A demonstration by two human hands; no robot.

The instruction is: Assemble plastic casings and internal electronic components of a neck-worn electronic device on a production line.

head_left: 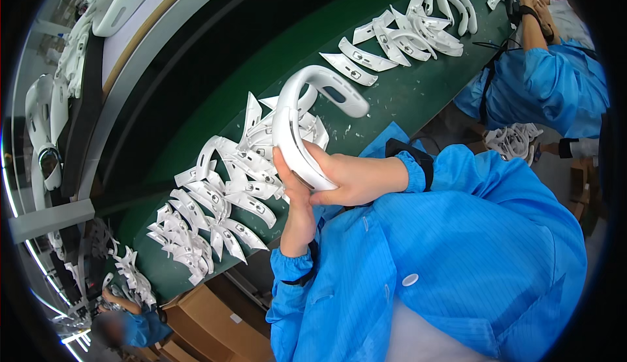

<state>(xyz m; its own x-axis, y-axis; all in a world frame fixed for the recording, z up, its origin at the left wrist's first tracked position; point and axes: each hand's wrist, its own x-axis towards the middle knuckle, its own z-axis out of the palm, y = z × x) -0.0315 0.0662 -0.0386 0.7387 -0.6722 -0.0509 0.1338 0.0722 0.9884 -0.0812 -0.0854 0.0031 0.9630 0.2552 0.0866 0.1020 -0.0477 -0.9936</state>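
Over the near edge of the green workbench, a white U-shaped neckband (287, 124) is held up between my hands. It is glossy, with a dark oval inset near its free end and a seam along its lower arm. My right hand (356, 178) wraps round the lower end, fingers closed on it. From the other side, my left hand (297, 208) presses along the same end, its fingers partly hidden behind the part. Just beyond my hands lies a heap of white curved shell pieces (251, 159), some with small slots.
More white curved shells (362, 55) lie farther along the green bench (366, 110). At upper right a co-worker in a blue sleeve (555, 68) handles similar parts; another person (137, 326) is at lower left. Cardboard boxes (215, 326) stand below the bench. A raised shelf (144, 29) runs along the left.
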